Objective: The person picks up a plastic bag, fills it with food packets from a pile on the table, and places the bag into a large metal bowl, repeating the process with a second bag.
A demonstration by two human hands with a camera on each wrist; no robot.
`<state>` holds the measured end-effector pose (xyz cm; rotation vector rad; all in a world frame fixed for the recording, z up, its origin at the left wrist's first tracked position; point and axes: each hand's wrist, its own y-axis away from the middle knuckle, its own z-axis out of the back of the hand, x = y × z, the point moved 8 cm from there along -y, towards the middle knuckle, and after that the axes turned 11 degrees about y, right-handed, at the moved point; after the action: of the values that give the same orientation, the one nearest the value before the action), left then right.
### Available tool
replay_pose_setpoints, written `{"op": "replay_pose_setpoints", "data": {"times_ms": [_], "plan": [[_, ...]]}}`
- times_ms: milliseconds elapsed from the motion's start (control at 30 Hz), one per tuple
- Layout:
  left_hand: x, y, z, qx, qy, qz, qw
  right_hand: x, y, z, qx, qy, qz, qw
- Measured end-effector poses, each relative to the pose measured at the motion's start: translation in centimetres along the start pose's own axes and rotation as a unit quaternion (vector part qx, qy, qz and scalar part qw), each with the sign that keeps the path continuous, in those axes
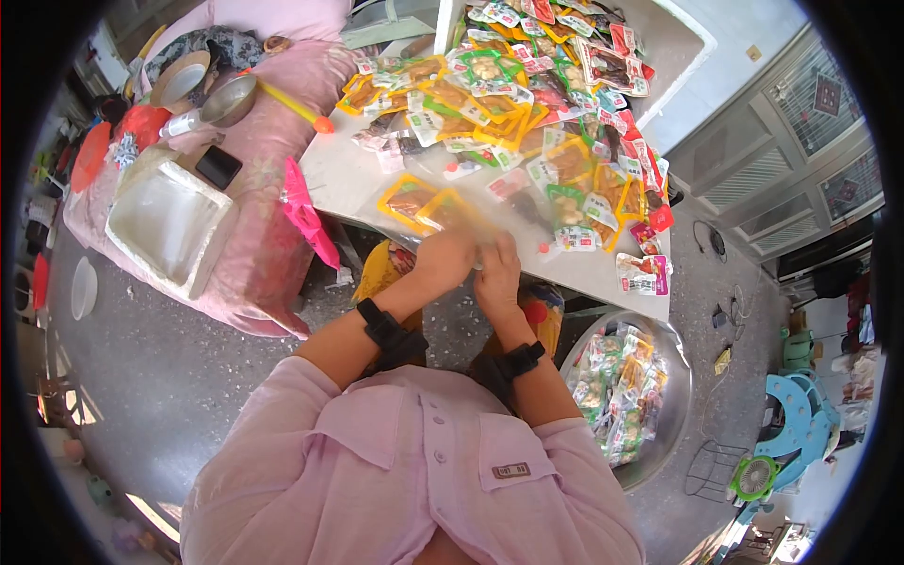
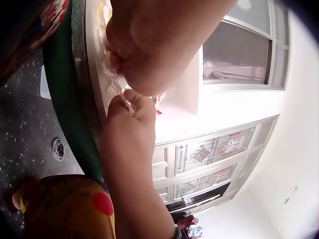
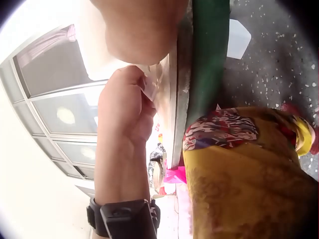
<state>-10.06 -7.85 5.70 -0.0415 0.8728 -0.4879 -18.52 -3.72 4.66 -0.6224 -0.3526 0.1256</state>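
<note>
At the near edge of the white table (image 1: pixel 603 273), just above the seated person's lap, 2 hands meet knuckle to knuckle. The left hand (image 1: pixel 443 256) has its fingers curled down onto a clear plastic bag (image 1: pixel 468 222), pinching its crinkled mouth. The right hand (image 1: pixel 496 273) nips the same bag between thumb and forefinger. The bag lies right on the table's lip, partly under both hands. To the person's right, on the floor, stands a steel basin (image 1: pixel 680 377) holding packets. Beyond the hands, a heap of snack packets (image 1: pixel 527 104) covers the tabletop. Off to the left, a pink cushion (image 1: pixel 273 122) carries a white tray (image 1: pixel 169 221) and a black phone (image 1: pixel 218 166).
</note>
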Motion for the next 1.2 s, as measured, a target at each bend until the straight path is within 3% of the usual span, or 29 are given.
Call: {"op": "replay_pose_setpoints", "data": {"times_ms": [100,200,300,400,433,500,600,700,800,900,1000,1133,1200], "plan": [[0.0,0.1,0.5,-0.022,0.008,-0.021,1.0,-1.2,-0.5,0.1,0.003,0.071,-0.063,0.995],[0.0,0.4,0.7,-0.045,0.003,-0.06,0.997,-1.6,-0.3,0.3,0.098,0.087,-0.073,0.989],[0.0,0.5,0.6,-0.047,-0.012,-0.076,0.996,-2.8,0.3,0.2,0.105,0.022,-0.14,0.984],[-0.1,0.5,0.8,-0.05,-0.017,-0.072,0.996,-4.0,1.0,-0.6,0.088,-0.146,-0.213,0.962],[-0.1,0.6,0.8,-0.052,-0.018,-0.069,0.996,-4.5,1.6,-1.4,0.113,-0.271,-0.299,0.908],[-0.5,0.6,1.1,-0.062,-0.021,-0.093,0.994,-3.6,2.8,-2.9,0.153,-0.495,-0.445,0.731],[-0.9,0.6,1.3,-0.063,-0.029,-0.105,0.992,-1.7,2.5,-2.9,0.116,-0.617,-0.462,0.626],[-1.8,0.7,1.7,-0.058,-0.035,-0.125,0.99,-2.2,1.4,-4.6,0.133,-0.559,-0.431,0.696],[-2.1,0.9,1.9,-0.074,-0.037,-0.143,0.986,-2.4,0.1,-6.3,0.137,-0.542,-0.429,0.71],[-1.9,0.7,2.1,-0.078,-0.064,-0.133,0.986,-1.9,-1.1,-7.1,0.03,-0.615,-0.436,0.656],[-0.9,0.4,2.1,-0.083,-0.073,-0.106,0.988,-2.2,-1.7,-8.3,-0.02,-0.606,-0.428,0.671],[-0.6,0.4,2.7,-0.096,-0.035,-0.092,0.99,-0.7,-2.0,-7.1,0.152,-0.563,-0.443,0.68],[-0.2,0.3,2.6,-0.081,-0.027,-0.068,0.994,-1.3,-1.8,-5.2,0.203,-0.515,-0.415,0.722]]}}
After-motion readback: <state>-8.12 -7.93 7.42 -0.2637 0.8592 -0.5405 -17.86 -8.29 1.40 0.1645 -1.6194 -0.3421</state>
